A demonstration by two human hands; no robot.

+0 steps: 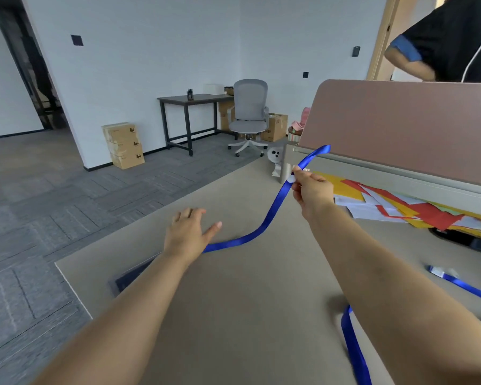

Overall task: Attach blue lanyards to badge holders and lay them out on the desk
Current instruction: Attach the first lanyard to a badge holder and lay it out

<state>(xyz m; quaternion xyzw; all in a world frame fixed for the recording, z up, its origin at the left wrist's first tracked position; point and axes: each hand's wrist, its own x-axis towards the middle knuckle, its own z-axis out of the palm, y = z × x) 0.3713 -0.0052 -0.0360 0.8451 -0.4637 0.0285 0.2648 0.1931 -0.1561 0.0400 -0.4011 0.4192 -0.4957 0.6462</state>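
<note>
On the tan desk [233,301], right hand [311,190] pinches a blue lanyard [261,229].

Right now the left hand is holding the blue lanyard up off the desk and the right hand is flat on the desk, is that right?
Not quite: the hands are swapped. In the head view, the right hand pinches the blue lanyard and lifts it off the desk, while the left hand lies flat on the desk, over the lanyard's lower end.
</note>
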